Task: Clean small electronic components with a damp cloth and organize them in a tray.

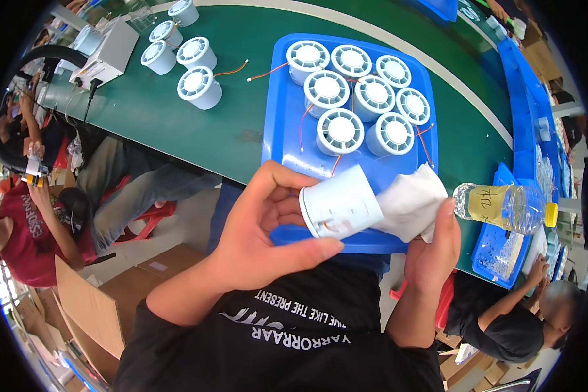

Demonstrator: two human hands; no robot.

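Left hand (261,228) wraps around a white cylindrical fan housing (340,202), thumb under it and fingers curled over its top, holding it on its side above the near edge of the blue tray (282,117). Right hand (434,251) is pinched on a white cloth (408,202), which I see pressed against the housing's end. Eight more white round fan units (341,130) sit grouped in the tray, thin orange wires trailing from them. Five similar units (200,86) stand on the green surface (176,124) to the left. Clear plastic bottle with yellow cap (506,207) lies just right of the cloth
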